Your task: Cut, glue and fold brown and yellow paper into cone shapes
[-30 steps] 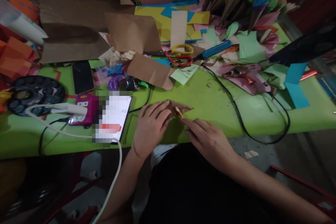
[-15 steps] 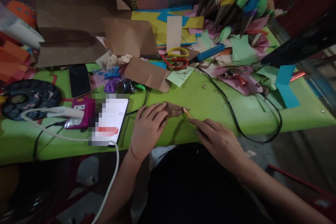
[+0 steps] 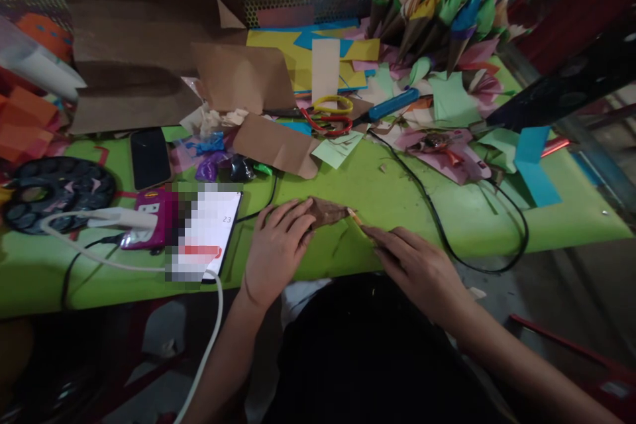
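Observation:
A small folded piece of brown paper (image 3: 328,212), narrowing to a point on the right, lies on the green table near its front edge. My left hand (image 3: 275,245) rests over its left end, fingers bent onto the paper and holding it against the table. From the right, my right hand (image 3: 420,265) grips a thin orange-yellow pencil (image 3: 356,218). The pencil's pale tip touches or nearly touches the paper's pointed end. Part of the paper is hidden under my left fingers.
Scissors (image 3: 328,116), a blue-handled cutter (image 3: 394,105) and paper scraps lie behind my hands. Leftward are a lit phone (image 3: 213,232), a dark phone (image 3: 150,158) and a power strip (image 3: 152,212). A black cable (image 3: 432,202) loops rightward; paper cones (image 3: 437,6) stand behind.
The view has shifted slightly, and the lit phone's number has gone from 22 to 23. Both hands keep nearly the same places, with the pencil still at the paper's pointed end.

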Tool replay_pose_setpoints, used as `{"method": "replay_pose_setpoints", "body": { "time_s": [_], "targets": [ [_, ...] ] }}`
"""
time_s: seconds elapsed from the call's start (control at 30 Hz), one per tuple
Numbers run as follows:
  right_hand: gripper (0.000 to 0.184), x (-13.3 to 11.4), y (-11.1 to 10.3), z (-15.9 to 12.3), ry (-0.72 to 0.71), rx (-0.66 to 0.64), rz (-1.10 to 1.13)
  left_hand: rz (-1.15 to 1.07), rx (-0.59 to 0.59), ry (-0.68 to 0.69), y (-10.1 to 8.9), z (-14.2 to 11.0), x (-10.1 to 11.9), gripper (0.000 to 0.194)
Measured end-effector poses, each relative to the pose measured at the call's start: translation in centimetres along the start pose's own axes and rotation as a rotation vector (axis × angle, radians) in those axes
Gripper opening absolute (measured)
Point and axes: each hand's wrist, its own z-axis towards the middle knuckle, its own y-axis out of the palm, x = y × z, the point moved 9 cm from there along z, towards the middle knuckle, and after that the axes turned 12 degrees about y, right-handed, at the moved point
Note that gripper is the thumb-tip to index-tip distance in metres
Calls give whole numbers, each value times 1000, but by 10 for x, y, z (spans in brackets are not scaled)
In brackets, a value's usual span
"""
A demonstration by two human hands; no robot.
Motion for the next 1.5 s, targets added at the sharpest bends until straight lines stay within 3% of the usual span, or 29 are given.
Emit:
{"method": "replay_pose_setpoints", "body": {
  "time_s": [0.47, 0.8, 1.5],
  "targets": [
    [35, 13, -7, 0, 25, 44, 4, -19, -12, -9, -1, 1, 0, 21],
    [35, 11, 1, -1, 33, -27, 43, -9, -1, -5, 0, 0, 0, 19],
    [34, 24, -16, 3, 120, -65, 132, 4, -5, 7, 1, 0, 0, 20]
  ]
}}
